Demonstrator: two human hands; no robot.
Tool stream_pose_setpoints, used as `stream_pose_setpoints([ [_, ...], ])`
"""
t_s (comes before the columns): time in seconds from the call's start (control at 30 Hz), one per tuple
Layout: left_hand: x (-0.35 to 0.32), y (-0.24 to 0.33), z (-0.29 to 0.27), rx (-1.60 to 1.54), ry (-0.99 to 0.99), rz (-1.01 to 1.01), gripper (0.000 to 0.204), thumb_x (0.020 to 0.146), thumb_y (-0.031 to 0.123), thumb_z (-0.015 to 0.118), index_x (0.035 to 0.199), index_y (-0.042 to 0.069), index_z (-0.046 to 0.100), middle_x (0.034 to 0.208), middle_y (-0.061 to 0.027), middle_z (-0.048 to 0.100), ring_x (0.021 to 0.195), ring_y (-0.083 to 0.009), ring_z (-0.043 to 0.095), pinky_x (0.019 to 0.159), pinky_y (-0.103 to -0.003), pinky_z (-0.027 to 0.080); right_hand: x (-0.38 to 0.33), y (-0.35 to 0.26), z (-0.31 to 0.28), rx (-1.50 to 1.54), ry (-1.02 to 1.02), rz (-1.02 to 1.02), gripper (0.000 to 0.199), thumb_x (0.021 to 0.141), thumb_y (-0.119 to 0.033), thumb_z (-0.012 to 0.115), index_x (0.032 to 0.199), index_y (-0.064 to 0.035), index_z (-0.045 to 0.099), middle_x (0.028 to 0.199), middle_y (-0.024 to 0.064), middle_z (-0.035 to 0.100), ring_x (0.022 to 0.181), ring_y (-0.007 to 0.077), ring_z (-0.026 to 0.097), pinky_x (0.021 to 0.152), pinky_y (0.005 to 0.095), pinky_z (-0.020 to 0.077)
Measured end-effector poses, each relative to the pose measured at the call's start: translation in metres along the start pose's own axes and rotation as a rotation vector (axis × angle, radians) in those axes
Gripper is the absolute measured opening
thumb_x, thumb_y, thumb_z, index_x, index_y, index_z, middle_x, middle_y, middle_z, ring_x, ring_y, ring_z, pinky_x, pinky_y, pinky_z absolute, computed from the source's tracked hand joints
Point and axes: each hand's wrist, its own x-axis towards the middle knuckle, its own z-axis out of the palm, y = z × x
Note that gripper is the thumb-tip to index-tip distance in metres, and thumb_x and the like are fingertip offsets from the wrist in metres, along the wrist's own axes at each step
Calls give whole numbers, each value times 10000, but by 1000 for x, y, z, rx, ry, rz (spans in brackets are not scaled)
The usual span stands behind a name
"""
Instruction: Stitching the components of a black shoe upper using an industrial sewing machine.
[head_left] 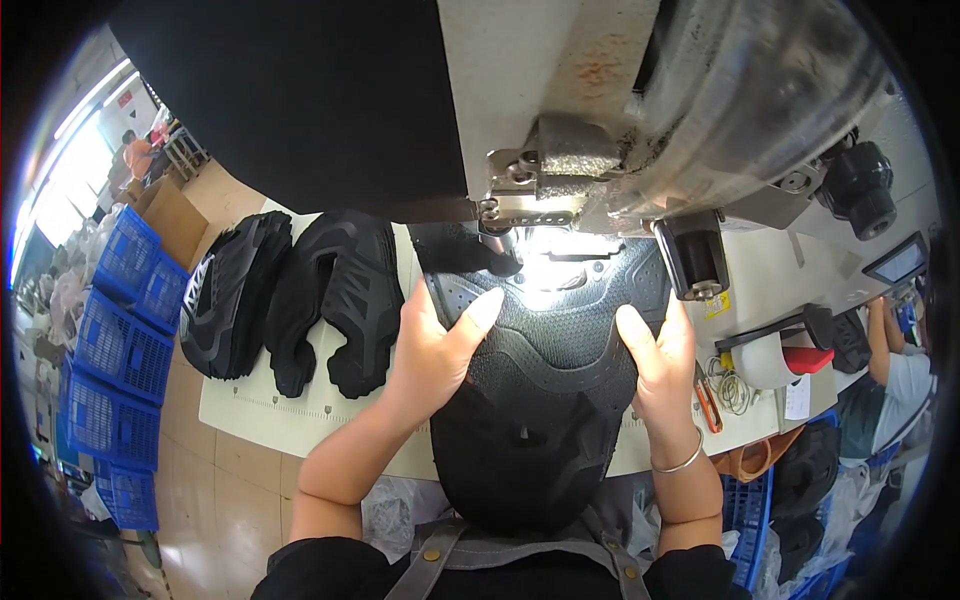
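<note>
A black shoe upper [545, 400] lies under the lit needle area of a sewing machine [560, 165], its near end hanging over the table's front edge. My left hand [440, 350] grips its left edge, the thumb pressed on top. On the opposite edge, my right hand [660, 355] holds it the same way, fingers partly hidden beneath. The stitching spot itself is lost in glare. To the left, a stack of black uppers [235, 300] and more curved black uppers [345, 290] rest on the pale tabletop [270, 415].
Blue plastic crates [115, 345] are piled at the left beyond the table. Orange-handled snips [708, 400] and a coiled cord [735, 393] lie right of my right hand. A co-worker [895, 385] is at the far right; another person [137, 155] is in the left distance.
</note>
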Motion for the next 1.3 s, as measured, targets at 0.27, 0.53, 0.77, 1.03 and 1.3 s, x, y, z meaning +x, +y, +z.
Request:
stream_pose_setpoints([
  [0.27,27,2,-9,28,-20,-48,155,810,65,552,961,35,536,847,8,540,732,-42,462,673,-197,384,11,2,3,7,18,17,200,826,-48,532,1010,24,499,914,58,582,801,103,541,720,240,445],
  [0.53,28,0,-9,-264,-4,-153,161,847,118,521,939,-8,558,859,-36,598,801,-96,553,751,-219,421,-6,-1,3,96,-56,243,142,823,-62,556,920,36,524,786,79,605,571,96,565,458,205,458],
  [0.77,-25,-14,-26,-201,-255,-368,253,863,224,496,911,-21,539,817,-69,590,614,-132,552,544,-259,447,-13,1,6,111,-115,260,128,832,-78,551,845,49,553,694,80,601,419,102,521,380,205,429],
  [1.03,-59,-20,28,-176,-202,-234,155,875,141,511,966,18,537,867,0,543,762,-75,498,674,-225,412,-27,3,11,75,-205,299,149,847,-77,524,806,61,565,648,99,592,416,129,520,378,221,421],
  [1.3,-44,-24,45,-264,185,-105,121,875,157,514,871,45,558,741,9,550,574,-70,498,522,-217,444,-50,-29,3,-354,-422,239,113,829,-60,543,850,40,591,668,94,628,505,95,554,494,207,455],
])
